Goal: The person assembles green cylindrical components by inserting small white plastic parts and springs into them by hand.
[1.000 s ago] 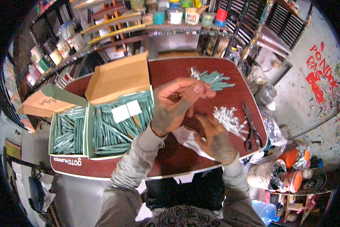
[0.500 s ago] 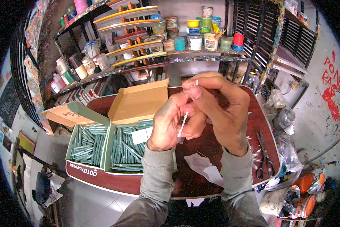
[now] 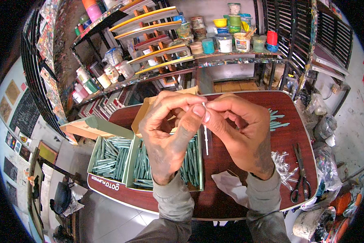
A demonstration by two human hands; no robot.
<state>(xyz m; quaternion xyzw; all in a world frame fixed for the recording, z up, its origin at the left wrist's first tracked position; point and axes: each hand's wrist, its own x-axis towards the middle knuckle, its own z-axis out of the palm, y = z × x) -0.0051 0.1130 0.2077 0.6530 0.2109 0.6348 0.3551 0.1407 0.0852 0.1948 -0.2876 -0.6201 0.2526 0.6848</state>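
Both hands are raised over the table, fingertips pinched together. Between them is a thin white strip (image 3: 206, 141) that hangs down below the fingers; its top end pokes out between the thumbs. My left hand (image 3: 167, 135) is closed, thumb against forefinger, at the strip's upper part. My right hand (image 3: 244, 131) pinches the same spot from the other side. Behind and below my left hand stand the open boxes (image 3: 130, 178) of slim teal pens (image 3: 111, 158). Past my right hand lie several loose teal pens (image 3: 277, 120). What the curled fingers cover is hidden.
Dark red table (image 3: 214, 202) with a pale rim. Black scissors (image 3: 300, 174) lie at right beside a heap of slim white pieces (image 3: 284, 168). A white paper scrap (image 3: 230, 188) lies near the front. Shelves with paint tubs (image 3: 223, 43) stand behind; plastic bags (image 3: 328, 166) are at right.
My hands have turned so the strip hangs down between them, where it lay across my left palm before. The view has shifted left, showing the loose pens and the white heap more fully.
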